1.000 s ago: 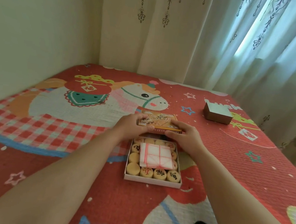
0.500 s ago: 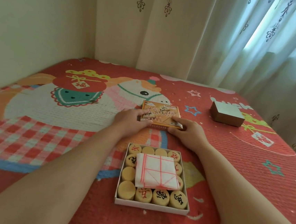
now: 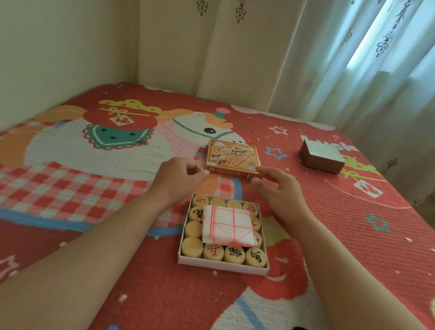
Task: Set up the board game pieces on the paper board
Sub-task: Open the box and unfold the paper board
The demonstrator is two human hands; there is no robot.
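Nothing is held by either hand. The left hand (image 3: 179,178) is kept loosely curled and the right hand (image 3: 281,191) relaxed with fingers spread, both just short of the orange lid (image 3: 232,157). Half a second ago the lid was touched by both hands; it has since been let go and lies flat on the bedspread (image 3: 147,277), beyond the white tray (image 3: 222,266). The folded paper board (image 3: 227,225) is laid on top of the round wooden pieces (image 3: 192,246) inside the tray, so the middle pieces are covered. The small print on the lid cannot be read. A grey box (image 3: 321,156) is seen well apart, to the right.
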